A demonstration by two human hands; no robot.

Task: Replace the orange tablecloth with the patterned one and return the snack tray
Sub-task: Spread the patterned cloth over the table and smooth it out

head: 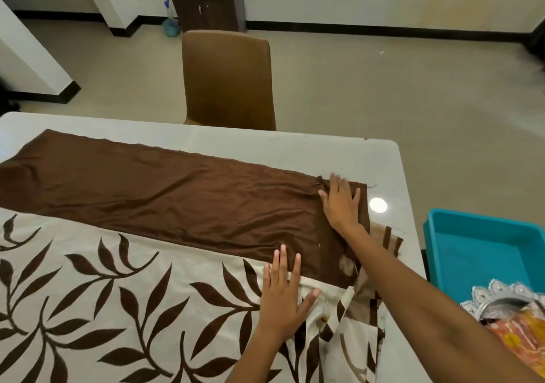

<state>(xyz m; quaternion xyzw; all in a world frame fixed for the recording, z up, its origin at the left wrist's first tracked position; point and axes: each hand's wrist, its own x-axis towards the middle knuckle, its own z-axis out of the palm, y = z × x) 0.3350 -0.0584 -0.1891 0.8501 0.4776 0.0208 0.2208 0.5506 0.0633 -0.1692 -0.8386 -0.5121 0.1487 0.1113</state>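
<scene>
Creased leaf-print tablecloth (118, 279) w/ plain brown band, left hand (281, 297) & right hand (342, 202) pressing flat, fingers spread

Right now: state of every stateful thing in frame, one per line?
patterned tablecloth: spread on the table, right end rumpled
left hand: flat, pressing the cloth
right hand: flat on the brown band's far corner
table: far and right edges bare
teal tub: upright, empty where visible
silver tray: at the tub's near end, orange fabric beside it
chair: pushed up to the table
cabinet: doors shut
</scene>
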